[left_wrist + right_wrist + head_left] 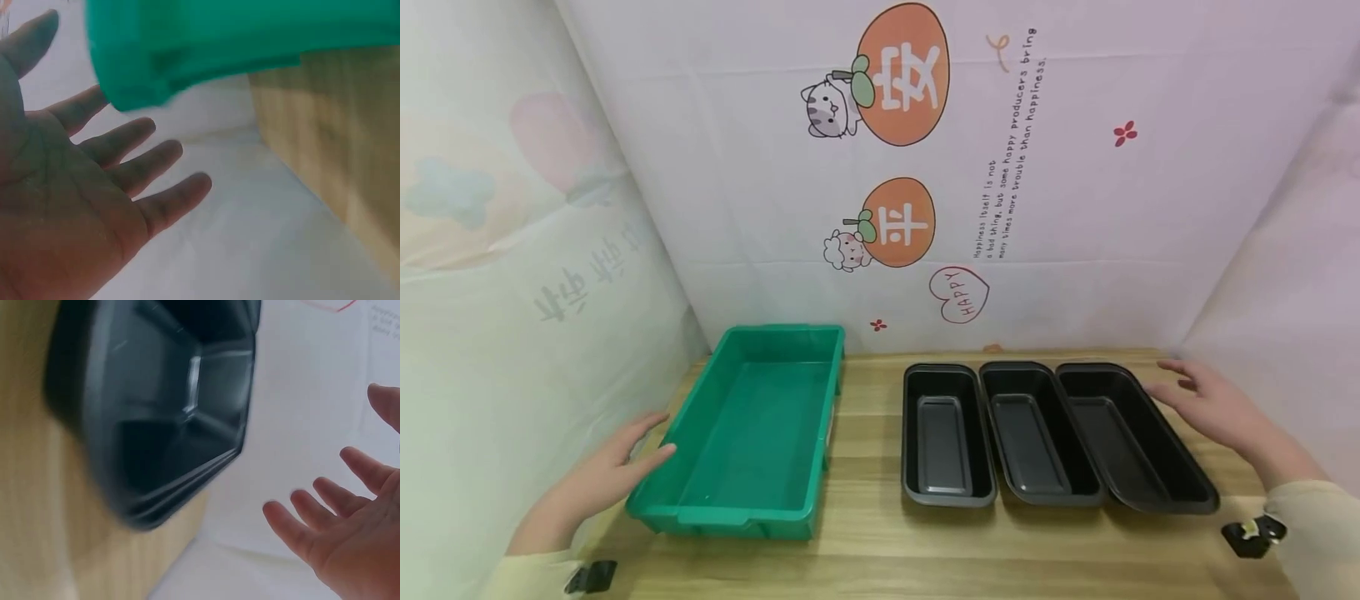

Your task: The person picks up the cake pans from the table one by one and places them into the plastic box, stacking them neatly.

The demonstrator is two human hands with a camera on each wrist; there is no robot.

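A shallow green plastic tray (760, 433) lies on the left of the wooden table, with nothing in it. Beside its left rim is my left hand (602, 475), fingers spread and holding nothing; the left wrist view shows its bare palm (62, 200) below the tray's corner. Three black loaf pans stand in a row on the right: a left pan (943, 442), a middle pan (1033, 442) and a right pan (1120, 450). My right hand (1217, 412) hovers at the right pan's outer edge, fingers extended, its palm (356, 544) bare in the right wrist view.
The wooden table (865, 467) shows between the tray and the pans. A white printed cloth (760, 208) hangs behind, with pale cloth walls on both sides. Black wrist devices (1251, 537) sit at both sleeves.
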